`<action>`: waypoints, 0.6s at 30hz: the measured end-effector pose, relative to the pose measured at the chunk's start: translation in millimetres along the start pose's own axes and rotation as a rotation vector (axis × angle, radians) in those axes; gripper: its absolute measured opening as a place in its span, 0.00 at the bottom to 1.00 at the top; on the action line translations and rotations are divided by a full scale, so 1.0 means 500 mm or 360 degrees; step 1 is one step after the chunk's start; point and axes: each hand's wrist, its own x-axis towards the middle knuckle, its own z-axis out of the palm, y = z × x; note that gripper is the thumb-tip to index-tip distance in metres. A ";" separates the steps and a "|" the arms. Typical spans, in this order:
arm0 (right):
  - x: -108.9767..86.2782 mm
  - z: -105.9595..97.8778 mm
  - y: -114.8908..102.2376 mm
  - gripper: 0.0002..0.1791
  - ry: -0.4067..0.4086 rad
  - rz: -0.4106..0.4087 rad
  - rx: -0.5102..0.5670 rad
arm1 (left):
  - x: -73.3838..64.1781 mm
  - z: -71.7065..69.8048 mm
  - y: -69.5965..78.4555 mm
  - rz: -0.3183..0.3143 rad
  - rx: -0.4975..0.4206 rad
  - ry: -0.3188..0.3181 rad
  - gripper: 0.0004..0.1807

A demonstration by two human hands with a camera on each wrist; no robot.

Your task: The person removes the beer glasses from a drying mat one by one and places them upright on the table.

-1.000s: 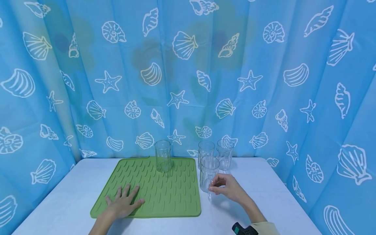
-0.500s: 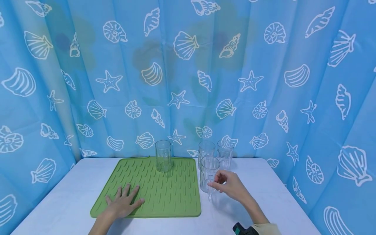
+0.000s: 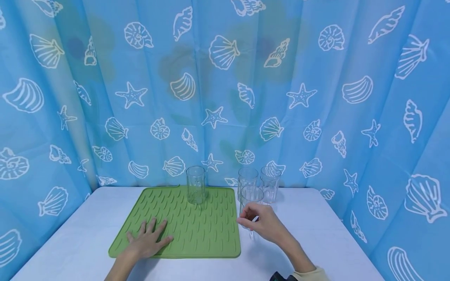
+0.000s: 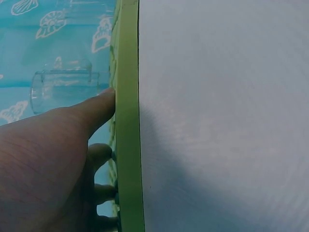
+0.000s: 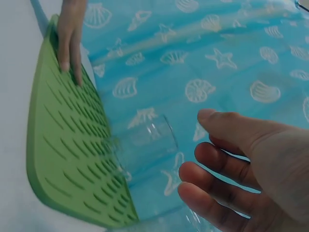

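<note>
My left hand [image 3: 145,244] lies with spread fingers on a green ridged mat [image 3: 197,242], near its front left. In the left wrist view the thumb [image 4: 99,104] rests along the mat's edge. A clear glass mug [image 3: 195,185] stands upright toward the back of the mat. My right hand [image 3: 261,222] is in front of another clear glass mug [image 3: 251,194], just right of the mat, and hides part of it. Its fingers [image 5: 212,193] are loosely bent, with nothing between them and the thumb in the right wrist view. Whether they touch the mug cannot be told.
Two more clear glass mugs stand behind the front one, a left one [image 3: 247,175] and a right one [image 3: 270,183]. A white-covered table [image 3: 306,218] carries everything. Behind and beside it hangs a blue curtain [image 3: 225,97] with white shell prints.
My right hand has moved left, from the right side of the front mug near its handle to in front of it. The left hand, the mat and the mugs have stayed in place.
</note>
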 end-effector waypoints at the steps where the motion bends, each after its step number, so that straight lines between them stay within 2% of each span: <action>1: 0.004 0.006 -0.004 0.07 -0.0024 -0.0007 -0.0006 | 0.000 -0.001 0.000 -0.0003 0.0000 -0.0002 0.45; 9: 0.043 0.064 -0.043 0.05 -0.0183 0.0026 0.0035 | 0.001 0.002 -0.001 0.0000 0.0008 -0.0004 0.45; 13: 0.065 0.097 -0.040 0.05 -0.0226 0.0058 0.0021 | 0.002 0.002 0.000 0.0003 0.0004 0.0001 0.45; 18: 0.092 0.135 -0.028 0.11 -0.0273 0.0112 -0.0025 | 0.000 0.001 0.000 0.0010 0.0001 0.0012 0.45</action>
